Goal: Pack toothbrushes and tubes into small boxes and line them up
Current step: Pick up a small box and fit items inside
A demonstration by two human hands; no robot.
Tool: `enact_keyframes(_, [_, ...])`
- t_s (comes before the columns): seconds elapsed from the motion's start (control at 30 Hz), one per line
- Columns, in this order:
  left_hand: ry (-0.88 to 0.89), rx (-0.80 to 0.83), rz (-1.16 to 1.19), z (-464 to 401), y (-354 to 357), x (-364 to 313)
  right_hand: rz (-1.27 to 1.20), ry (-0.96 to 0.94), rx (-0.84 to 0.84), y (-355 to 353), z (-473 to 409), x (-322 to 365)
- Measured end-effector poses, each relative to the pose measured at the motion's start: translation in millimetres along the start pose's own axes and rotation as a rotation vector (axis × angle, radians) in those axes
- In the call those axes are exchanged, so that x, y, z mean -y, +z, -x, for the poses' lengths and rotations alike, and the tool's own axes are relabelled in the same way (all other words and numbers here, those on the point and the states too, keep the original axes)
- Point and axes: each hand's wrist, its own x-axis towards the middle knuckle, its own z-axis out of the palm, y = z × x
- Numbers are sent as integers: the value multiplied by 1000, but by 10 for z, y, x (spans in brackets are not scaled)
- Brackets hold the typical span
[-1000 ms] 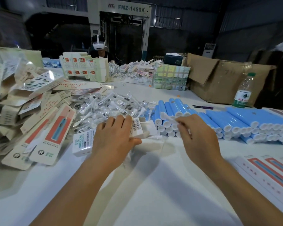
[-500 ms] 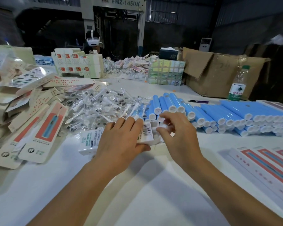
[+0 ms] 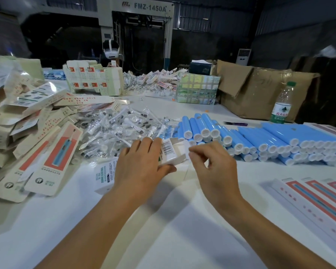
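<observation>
At the middle of the white surface, the left hand grips a small white box with a barcode on its side, fingers curled over its top and thumb under it. The right hand pinches the box's open end flap between thumb and forefinger. Just behind lie stacked blue tubes with white caps and a heap of bagged toothbrush heads. Flat cartons pile up at the left.
</observation>
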Motion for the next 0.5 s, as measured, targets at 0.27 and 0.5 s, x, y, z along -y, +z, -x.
enact_keyframes(0.27, [19, -12, 5, 30, -30, -124, -144, 130, 114, 114, 71, 97])
enact_keyframes(0.5, [118, -114, -114, 56, -14, -183, -184, 400, 234, 145, -14, 63])
